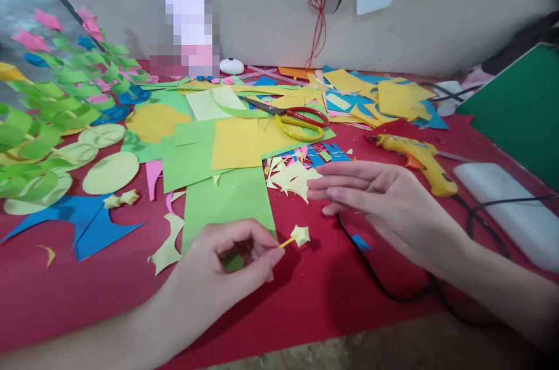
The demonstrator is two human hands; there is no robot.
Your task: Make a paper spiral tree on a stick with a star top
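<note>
My left hand is closed in a pinch on a thin yellow stick that carries a small pale yellow paper star at its tip, just above the red table cover. My right hand hovers to the right of the star with its fingers stretched out flat and together, holding nothing. Its fingertips point left, close to a heap of pale yellow paper offcuts. A green paper sheet lies under and behind my left hand.
A yellow glue gun lies right of my right hand, its black cord looping beneath my wrist. Scissors with red and yellow handles rest on coloured paper sheets behind. A green paper garland spreads at left, a white block at right.
</note>
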